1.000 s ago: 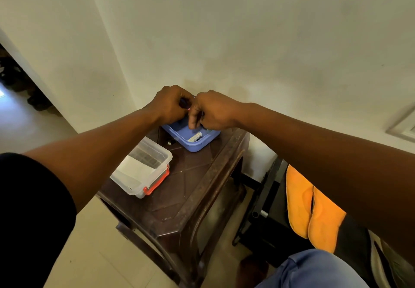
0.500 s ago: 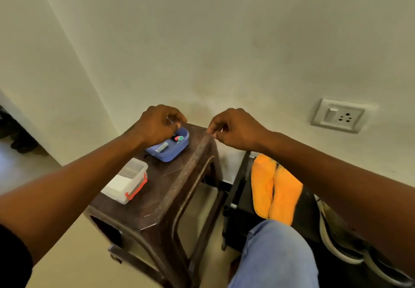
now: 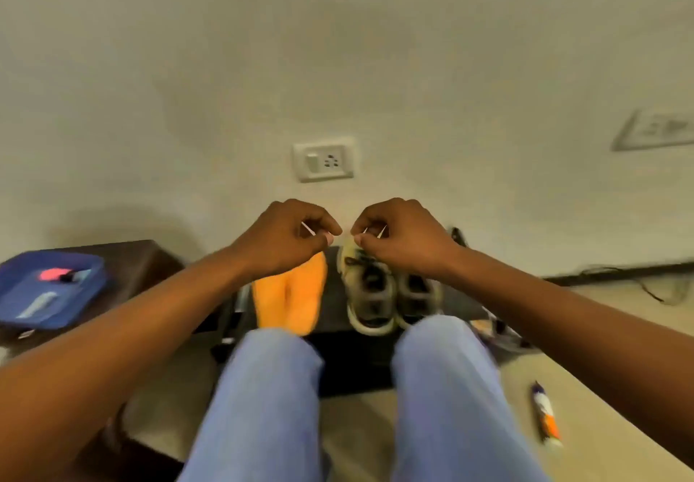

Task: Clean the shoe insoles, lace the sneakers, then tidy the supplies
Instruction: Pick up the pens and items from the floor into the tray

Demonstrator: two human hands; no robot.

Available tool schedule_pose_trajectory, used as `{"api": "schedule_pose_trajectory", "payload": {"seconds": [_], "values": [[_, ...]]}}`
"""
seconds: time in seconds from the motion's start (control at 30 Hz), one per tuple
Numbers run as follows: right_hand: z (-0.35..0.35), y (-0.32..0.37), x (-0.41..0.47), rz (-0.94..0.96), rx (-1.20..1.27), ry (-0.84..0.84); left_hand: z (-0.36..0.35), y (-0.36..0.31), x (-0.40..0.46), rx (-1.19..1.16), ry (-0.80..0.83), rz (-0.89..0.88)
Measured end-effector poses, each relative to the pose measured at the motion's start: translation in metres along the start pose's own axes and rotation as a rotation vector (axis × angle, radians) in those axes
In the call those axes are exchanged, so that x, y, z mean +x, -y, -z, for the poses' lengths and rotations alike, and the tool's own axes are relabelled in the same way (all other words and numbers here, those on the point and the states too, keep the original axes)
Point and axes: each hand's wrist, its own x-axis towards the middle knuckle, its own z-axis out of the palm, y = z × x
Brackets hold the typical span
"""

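My left hand and my right hand are raised side by side, a small gap between them. Each pinches a thin white stick between thumb and fingers; the blur hides what the sticks are. Below my left hand two orange insoles lie side by side. Under my right hand a pair of pale, worn sneakers stands on a low black platform, toes toward the wall. Dark laces show on the left sneaker.
A blue tray with small items sits on a dark brown stool at the left. On the floor at the right lies a white, blue and orange tube. A wall socket is straight ahead. My knees in blue trousers fill the foreground.
The view has swung right from the stool to the sneakers. Both hands left the blue tray and moved right, and now hover apart over the insoles and sneakers, each pinching a white stick.
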Motion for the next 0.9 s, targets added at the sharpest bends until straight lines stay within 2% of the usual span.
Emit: {"api": "schedule_pose_trajectory", "payload": {"seconds": [0.1,0.23,0.37,0.47,0.57,0.7,0.9], "values": [[0.032,-0.059,-0.058,-0.144,-0.037,-0.078,-0.063,-0.051,0.034,-0.090,0.103,-0.079],[0.045,-0.137,-0.135,-0.331,-0.056,-0.187,-0.154,-0.102,0.068,-0.160,0.318,-0.146],[0.019,-0.214,-0.195,-0.571,-0.046,-0.215,-0.244,-0.133,0.086,-0.169,0.522,-0.162],[-0.021,-0.267,-0.222,-0.743,-0.019,-0.133,-0.309,-0.139,0.096,-0.188,0.641,-0.108],[-0.070,-0.314,-0.233,-0.898,0.038,-0.023,-0.363,-0.136,0.103,-0.187,0.730,0.033],[-0.133,-0.365,-0.236,-1.014,0.036,0.107,-0.426,-0.120,0.110,-0.186,0.785,0.282],[-0.223,-0.413,-0.238,-1.163,0.078,0.198,-0.510,-0.091,0.104,-0.132,0.864,0.687]]}}
